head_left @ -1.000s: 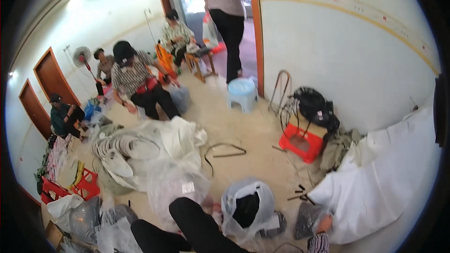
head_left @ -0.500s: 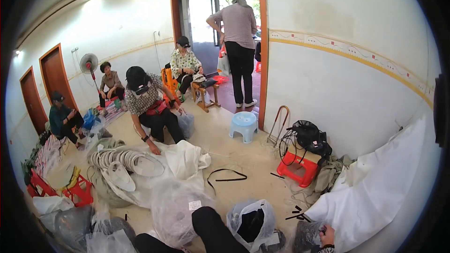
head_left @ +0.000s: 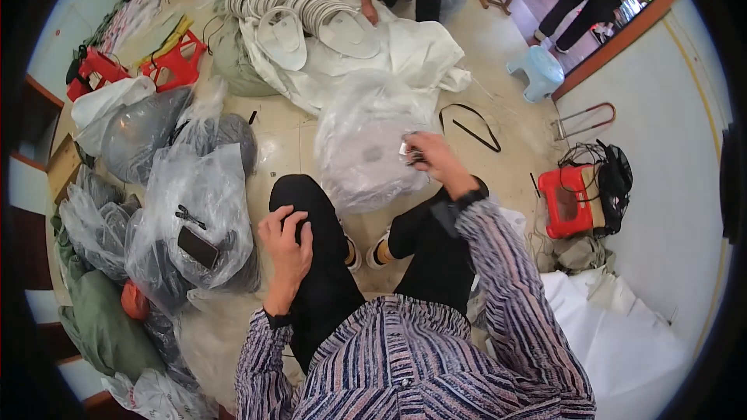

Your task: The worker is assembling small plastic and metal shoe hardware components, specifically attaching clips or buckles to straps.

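Note:
My left hand (head_left: 286, 249) is by my left knee, fingers loosely bent and apart, holding nothing. My right hand (head_left: 436, 157) is over the edge of a clear plastic bag (head_left: 346, 175) that has pale round pieces inside. Its fingers are closed around a small dark item that is too small to name. A white label shows beside the fingertips, partly hidden. To my left, a dark phone (head_left: 198, 247) and a small black object (head_left: 191, 218) lie on another filled clear plastic bag (head_left: 222, 179).
White sole-shaped pieces (head_left: 282, 39) lie in a row on white sheeting (head_left: 416, 50). A black strap (head_left: 472, 126) is on the floor. Rightward stand a light blue stool (head_left: 537, 74) and a red stool (head_left: 564, 202). A person's hand (head_left: 369, 12) touches the sheeting.
My view has tipped down toward my lap. My right hand has moved from the dark bag at the lower right to the clear bag before me. My left hand has come into view.

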Motion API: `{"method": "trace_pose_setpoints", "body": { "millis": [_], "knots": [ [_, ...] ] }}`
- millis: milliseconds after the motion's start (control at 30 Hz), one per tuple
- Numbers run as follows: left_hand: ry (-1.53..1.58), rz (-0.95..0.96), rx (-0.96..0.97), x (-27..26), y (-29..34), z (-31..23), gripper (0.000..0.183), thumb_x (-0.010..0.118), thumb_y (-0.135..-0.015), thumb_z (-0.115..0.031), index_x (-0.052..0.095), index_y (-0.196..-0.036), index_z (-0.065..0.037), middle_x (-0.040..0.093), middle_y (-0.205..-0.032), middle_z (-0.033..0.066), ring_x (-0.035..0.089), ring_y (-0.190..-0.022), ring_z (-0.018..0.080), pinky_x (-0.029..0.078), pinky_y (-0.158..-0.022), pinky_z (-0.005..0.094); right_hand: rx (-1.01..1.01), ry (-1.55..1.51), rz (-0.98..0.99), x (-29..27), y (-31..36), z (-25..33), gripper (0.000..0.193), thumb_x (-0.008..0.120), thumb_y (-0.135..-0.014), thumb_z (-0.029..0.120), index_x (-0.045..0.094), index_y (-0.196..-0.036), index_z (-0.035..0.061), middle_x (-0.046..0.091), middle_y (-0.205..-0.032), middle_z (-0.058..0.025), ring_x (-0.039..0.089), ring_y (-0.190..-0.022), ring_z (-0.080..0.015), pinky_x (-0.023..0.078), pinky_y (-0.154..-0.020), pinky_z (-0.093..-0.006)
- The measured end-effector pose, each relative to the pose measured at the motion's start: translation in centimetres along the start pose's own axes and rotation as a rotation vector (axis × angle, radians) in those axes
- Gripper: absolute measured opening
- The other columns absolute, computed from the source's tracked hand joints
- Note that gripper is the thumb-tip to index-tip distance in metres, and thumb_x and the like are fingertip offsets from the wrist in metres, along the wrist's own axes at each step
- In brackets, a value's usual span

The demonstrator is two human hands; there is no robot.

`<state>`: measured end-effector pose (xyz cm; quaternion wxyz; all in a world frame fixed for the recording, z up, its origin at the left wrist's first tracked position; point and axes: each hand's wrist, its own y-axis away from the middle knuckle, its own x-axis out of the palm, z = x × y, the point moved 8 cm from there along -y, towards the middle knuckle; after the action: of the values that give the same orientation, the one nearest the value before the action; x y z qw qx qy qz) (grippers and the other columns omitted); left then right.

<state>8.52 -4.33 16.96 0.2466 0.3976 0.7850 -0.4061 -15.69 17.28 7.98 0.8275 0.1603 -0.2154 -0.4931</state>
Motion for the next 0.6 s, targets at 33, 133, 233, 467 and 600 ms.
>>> {"method": "trace_pose_setpoints", "body": {
  "millis": [33,133,233,467,600],
  "knots": [
    [-0.002,0.003,-0.015,0.1,0.3,0.4,0.019,0.062,-0.070,-0.004,0.060,-0.089,-0.008,0.051,-0.102,0.0099,0.044,-0.097,0.0299,0.034,-0.085,0.0394,0.016,0.088,-0.082,0.3,-3.0,-2.4,0.019,0.059,-0.080,0.022,0.056,-0.081,0.0040,0.051,-0.063,-0.0012,0.046,-0.046,-0.0099,0.031,-0.034,-0.0223],
    [-0.011,0.031,-0.084,-0.5,0.8,1.2,0.017,0.061,-0.070,-0.003,0.058,-0.087,-0.005,0.051,-0.100,0.0131,0.045,-0.098,0.0304,0.034,-0.086,0.0390,0.092,0.271,-0.216,-0.4,-8.5,-7.5,0.019,0.057,-0.080,0.020,0.056,-0.080,0.0015,0.052,-0.063,-0.0047,0.047,-0.047,-0.0127,0.034,-0.035,-0.0257],
    [-0.013,0.035,-0.132,-0.7,0.4,1.1,0.017,0.061,-0.069,-0.003,0.058,-0.086,-0.005,0.051,-0.100,0.0131,0.045,-0.097,0.0306,0.034,-0.086,0.0389,-0.014,0.585,-0.405,-5.5,-12.7,-10.6,0.018,0.055,-0.079,0.018,0.055,-0.085,0.0006,0.053,-0.069,-0.0101,0.051,-0.053,-0.0204,0.040,-0.042,-0.0327],
    [-0.049,0.074,-0.177,0.1,-0.4,2.3,0.017,0.061,-0.069,-0.002,0.057,-0.085,-0.006,0.050,-0.100,0.0125,0.044,-0.096,0.0294,0.034,-0.084,0.0377,-0.375,1.208,-0.450,0.6,-11.7,-8.6,0.028,0.056,-0.076,0.011,0.051,-0.102,0.0026,0.047,-0.101,-0.0223,0.049,-0.089,-0.0400,0.042,-0.078,-0.0449],
    [-0.048,0.078,-0.179,0.5,-1.3,2.5,0.017,0.060,-0.070,-0.002,0.057,-0.086,-0.005,0.050,-0.100,0.0125,0.044,-0.096,0.0294,0.034,-0.083,0.0377,-0.442,1.233,-0.487,0.6,-10.8,-7.1,0.027,0.055,-0.075,0.009,0.053,-0.101,0.0041,0.049,-0.099,-0.0215,0.048,-0.090,-0.0406,0.041,-0.081,-0.0430]
  ]
}}
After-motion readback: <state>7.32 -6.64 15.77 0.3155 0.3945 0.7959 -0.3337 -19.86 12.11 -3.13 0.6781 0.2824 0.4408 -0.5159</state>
